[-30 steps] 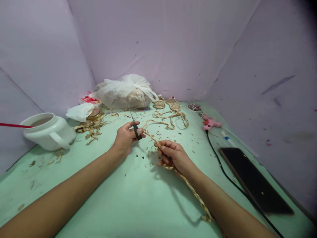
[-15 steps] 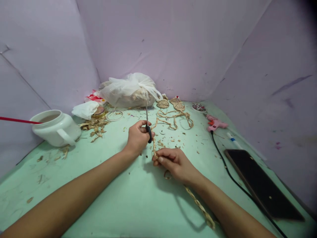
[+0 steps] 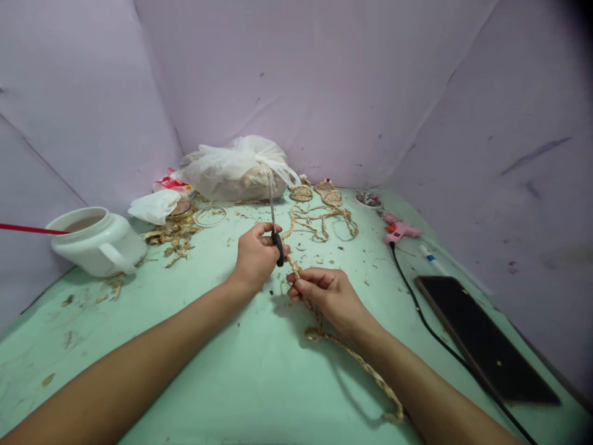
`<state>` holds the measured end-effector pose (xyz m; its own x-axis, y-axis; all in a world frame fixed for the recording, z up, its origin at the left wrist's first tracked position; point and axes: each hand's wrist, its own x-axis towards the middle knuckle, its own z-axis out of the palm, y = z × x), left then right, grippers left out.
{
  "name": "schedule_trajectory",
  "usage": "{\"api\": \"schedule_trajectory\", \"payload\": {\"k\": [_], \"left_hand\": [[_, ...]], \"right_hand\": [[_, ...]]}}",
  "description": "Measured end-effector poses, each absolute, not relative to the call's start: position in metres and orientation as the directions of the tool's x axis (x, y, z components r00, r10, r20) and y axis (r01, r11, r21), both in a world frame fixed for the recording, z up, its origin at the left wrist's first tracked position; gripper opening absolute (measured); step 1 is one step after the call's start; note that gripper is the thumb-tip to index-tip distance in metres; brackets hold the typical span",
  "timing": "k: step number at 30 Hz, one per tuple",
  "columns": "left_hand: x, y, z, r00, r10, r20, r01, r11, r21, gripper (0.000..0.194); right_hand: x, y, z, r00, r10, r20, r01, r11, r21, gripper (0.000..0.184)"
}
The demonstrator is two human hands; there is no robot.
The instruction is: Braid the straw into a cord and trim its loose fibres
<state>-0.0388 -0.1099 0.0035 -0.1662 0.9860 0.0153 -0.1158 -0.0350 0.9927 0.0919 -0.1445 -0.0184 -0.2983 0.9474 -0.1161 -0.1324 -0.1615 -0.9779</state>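
My left hand (image 3: 256, 257) is closed round the black handles of a pair of scissors (image 3: 274, 216), whose blades point up and away from me. My right hand (image 3: 327, 294) pinches a braided straw rope (image 3: 319, 225) just right of the scissors. The rope runs from a loose tangle further back, through my fingers, then trails toward me under my right forearm (image 3: 370, 374). Both hands hover close together above the green tabletop (image 3: 259, 383).
A white jug (image 3: 99, 242) with a red stick stands at the left. Behind it lie straw scraps (image 3: 173, 238), a wire ring (image 3: 210, 216) and a white plastic bag (image 3: 238, 167). To the right are a pink glue gun (image 3: 397, 230) with its black cord and a dark phone (image 3: 484, 340).
The scissors swung from tilted left to nearly upright. My right hand slid along the rope toward the scissors, and a curl of rope now lies on the table beneath it.
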Motion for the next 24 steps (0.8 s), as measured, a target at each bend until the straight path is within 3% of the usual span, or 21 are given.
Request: {"api": "schedule_trajectory", "payload": {"k": [4,7,10,14,18,21,24], "left_hand": [[-0.028,-0.12,-0.002,-0.02,0.99,-0.139,-0.195,0.132,0.972,0.031],[-0.022,-0.125,-0.008,0.073,0.971,-0.23,-0.208,0.24,0.948,0.033],[-0.031,-0.118,-0.011,0.1,0.964,-0.246,-0.073,0.253,0.965,0.03],[-0.059,-0.109,-0.005,0.084,0.994,0.067,0.32,-0.09,0.943,0.026],[-0.075,-0.12,0.003,0.289,0.909,0.301,0.688,-0.416,0.594,0.025],[-0.071,-0.132,0.001,0.453,0.841,0.296,0.788,-0.533,0.307,0.035],[-0.064,-0.135,-0.002,0.508,0.815,0.28,0.825,-0.553,0.113,0.048]], "right_hand": [[0.095,-0.153,-0.018,-0.278,0.955,0.107,-0.047,0.097,-0.994,0.011],[0.095,-0.154,-0.02,-0.3,0.934,0.195,0.008,0.207,-0.978,0.013],[0.095,-0.148,-0.021,-0.28,0.955,0.1,-0.03,0.096,-0.995,0.012],[0.1,-0.134,-0.02,-0.164,0.979,-0.121,-0.214,-0.155,-0.964,0.02],[0.106,-0.128,-0.019,-0.155,0.97,-0.185,-0.311,-0.226,-0.923,0.025],[0.106,-0.128,-0.018,-0.161,0.971,-0.174,-0.332,-0.219,-0.918,0.024],[0.105,-0.129,-0.017,-0.14,0.978,-0.157,-0.338,-0.197,-0.92,0.022]]}}
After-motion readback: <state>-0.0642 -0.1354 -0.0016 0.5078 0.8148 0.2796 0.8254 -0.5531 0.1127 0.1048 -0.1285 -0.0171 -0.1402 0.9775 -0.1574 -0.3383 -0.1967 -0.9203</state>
